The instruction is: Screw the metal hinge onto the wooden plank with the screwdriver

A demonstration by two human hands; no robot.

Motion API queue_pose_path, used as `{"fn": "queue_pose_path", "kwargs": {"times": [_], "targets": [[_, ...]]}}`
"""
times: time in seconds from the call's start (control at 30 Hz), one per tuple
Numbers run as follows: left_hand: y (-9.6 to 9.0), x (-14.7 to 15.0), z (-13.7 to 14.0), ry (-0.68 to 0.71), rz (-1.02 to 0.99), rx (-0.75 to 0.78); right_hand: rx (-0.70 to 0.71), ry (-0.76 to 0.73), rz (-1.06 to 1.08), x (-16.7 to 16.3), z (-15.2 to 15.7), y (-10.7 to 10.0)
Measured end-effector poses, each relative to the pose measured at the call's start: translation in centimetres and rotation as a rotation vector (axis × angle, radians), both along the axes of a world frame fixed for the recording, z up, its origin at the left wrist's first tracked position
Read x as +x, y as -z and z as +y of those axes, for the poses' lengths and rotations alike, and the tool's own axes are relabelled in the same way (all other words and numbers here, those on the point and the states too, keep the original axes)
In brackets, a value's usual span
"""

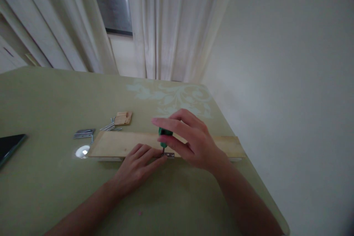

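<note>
Green table [55, 96] was backed by curtains [177, 22]; screwdriver [165, 132] gripped by right hand [197, 142], tip obscured; grip of left hand [138, 166] unclear.

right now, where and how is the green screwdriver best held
By its green handle, I'd say, coming from above and the right: the handle is thicker than the thin shaft and stands nearly upright over the metal plate, while the left hand lies close on the left.
</note>
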State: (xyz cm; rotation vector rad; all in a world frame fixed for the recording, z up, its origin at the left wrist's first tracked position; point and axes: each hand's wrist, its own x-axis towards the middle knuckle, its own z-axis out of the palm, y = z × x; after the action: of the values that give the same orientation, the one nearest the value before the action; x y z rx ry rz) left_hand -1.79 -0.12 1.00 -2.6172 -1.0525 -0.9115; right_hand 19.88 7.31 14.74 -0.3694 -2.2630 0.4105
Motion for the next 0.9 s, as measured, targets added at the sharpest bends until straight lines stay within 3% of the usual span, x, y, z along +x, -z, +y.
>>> {"fn": "queue_pose_path", "kwargs": {"times": [0.1, 0.23, 0.4, 0.53, 0.7, 0.83, 0.9], "targets": [[0.12, -0.03, -0.02, -0.006, -0.01, 0.002, 0.045, 0.03, 0.022, -0.03, -0.06, 0.02], [0.22, -0.05, -0.06, -0.001, -0.013, -0.035, -0.052, -0.08, 0.014, 0.02, -0.23, -0.2], [0.25, -0.03, -0.04, -0.004, -0.026, -0.002, 0.046, 0.066, 0.059, 0.11, -0.23, -0.11], [0.08, 0.02, -0.04, -0.009, -0.021, -0.027, -0.06, -0.064, -0.017, 0.13, -0.24, -0.08], [-0.02, 0.01, -0.06, -0.02, -0.018, 0.011, 0.075, 0.083, 0.057, -0.17, -0.16, 0.37], [-0.18, 0.11, -0.11, -0.013, -0.023, -0.02, -0.05, -0.039, -0.048, -0.06, -0.24, 0.07], [-0.25, 0.16, -0.13, -0.009, -0.026, -0.017, -0.04, -0.019, -0.023, -0.08, -0.22, 0.08]]}}
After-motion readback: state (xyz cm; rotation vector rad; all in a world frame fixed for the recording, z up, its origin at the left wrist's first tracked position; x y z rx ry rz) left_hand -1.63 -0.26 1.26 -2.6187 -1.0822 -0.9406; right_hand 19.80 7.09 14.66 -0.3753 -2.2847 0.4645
